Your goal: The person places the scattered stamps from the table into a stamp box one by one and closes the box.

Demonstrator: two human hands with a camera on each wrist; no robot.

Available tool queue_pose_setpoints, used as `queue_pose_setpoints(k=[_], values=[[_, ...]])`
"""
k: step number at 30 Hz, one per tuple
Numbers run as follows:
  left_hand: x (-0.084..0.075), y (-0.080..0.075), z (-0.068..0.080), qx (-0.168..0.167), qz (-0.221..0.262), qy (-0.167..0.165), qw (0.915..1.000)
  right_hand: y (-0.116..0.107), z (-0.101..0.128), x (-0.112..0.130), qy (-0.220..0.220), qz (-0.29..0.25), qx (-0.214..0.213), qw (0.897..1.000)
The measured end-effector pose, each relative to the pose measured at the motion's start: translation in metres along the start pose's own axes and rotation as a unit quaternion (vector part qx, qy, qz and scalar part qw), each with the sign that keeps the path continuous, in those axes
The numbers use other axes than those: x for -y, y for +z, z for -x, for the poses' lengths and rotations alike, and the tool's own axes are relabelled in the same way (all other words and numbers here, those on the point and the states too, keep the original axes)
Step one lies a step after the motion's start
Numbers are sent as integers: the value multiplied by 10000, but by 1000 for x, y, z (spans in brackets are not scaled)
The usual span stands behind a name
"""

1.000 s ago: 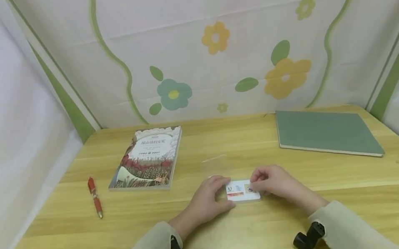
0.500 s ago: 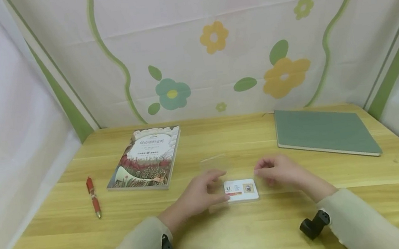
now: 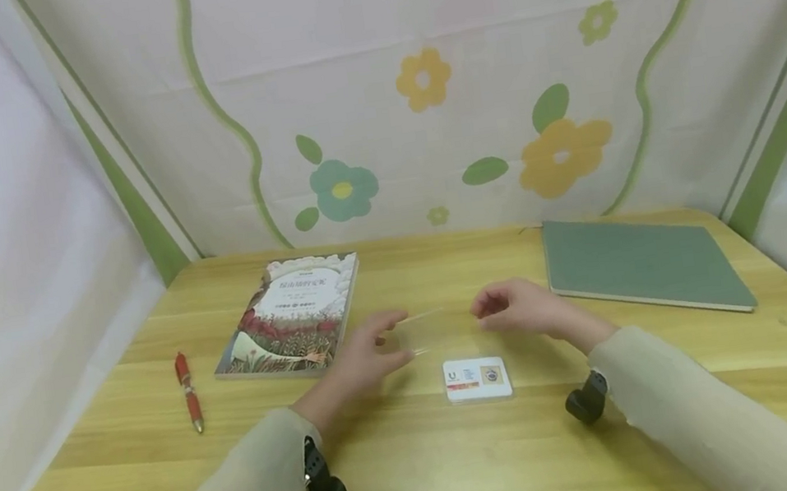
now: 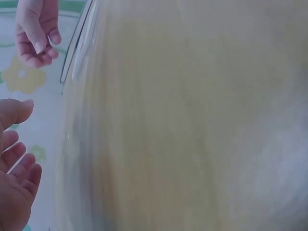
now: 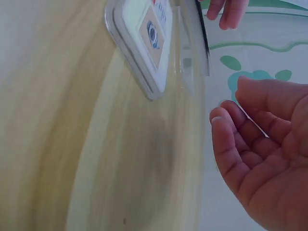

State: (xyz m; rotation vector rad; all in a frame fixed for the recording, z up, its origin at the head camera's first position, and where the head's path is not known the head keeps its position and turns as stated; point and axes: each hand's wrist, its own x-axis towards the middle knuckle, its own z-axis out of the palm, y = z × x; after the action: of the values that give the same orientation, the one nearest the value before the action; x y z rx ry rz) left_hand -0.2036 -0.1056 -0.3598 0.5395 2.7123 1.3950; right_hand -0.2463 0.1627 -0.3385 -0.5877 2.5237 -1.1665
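Observation:
A thin clear plastic piece (image 3: 429, 332), perhaps a lid, lies on the table and is hard to make out. My left hand (image 3: 363, 353) is at its left edge, with thumb and forefinger spread apart. Whether they touch the edge I cannot tell. Over on the piece's right, my right hand (image 3: 521, 310) hovers with loosely bent fingers and holds nothing. Nearer to me a white printed card (image 3: 477, 379) rests flat; in the right wrist view the card (image 5: 153, 33) sits in or on a clear rounded tray. Neither hand touches it.
Behind the left hand lies a paperback book (image 3: 294, 312). A red pen (image 3: 189, 393) is farther left. At the back right is a green notebook (image 3: 646, 264), and a flowered cloth (image 3: 356, 76) hangs behind the wooden table (image 3: 424, 474).
Both hands have left the white card and moved away from me to the clear piece, the left also leftward. The card stays where it was.

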Motion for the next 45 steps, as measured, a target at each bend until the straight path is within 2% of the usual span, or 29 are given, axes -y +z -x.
queue_pose_setpoints(k=[9, 15, 19, 25, 32, 38, 45], values=[[5, 2, -7, 221, -153, -2, 9996, 8, -23, 5, -336, 492, 557, 9967], [8, 4, -10, 282, -410, -256, 9984, 13, -34, 7, -301, 1110, 782, 9903], [10, 6, -15, 261, -554, -233, 9978, 15, -39, 7, -352, 1463, 753, 9857], [14, 8, -19, 381, -625, -257, 9970, 18, -39, 8, -424, 1491, 698, 9854], [14, 11, -20, 574, -1149, -216, 9915, 24, -41, 6, -713, 1761, 694, 9793], [13, 12, -23, 550, -1176, -233, 9913, 23, -40, 8, -822, 1922, 662, 9757], [13, 13, -24, 509, -1173, -325, 9913, 26, -41, 9, -684, 1987, 632, 9756]])
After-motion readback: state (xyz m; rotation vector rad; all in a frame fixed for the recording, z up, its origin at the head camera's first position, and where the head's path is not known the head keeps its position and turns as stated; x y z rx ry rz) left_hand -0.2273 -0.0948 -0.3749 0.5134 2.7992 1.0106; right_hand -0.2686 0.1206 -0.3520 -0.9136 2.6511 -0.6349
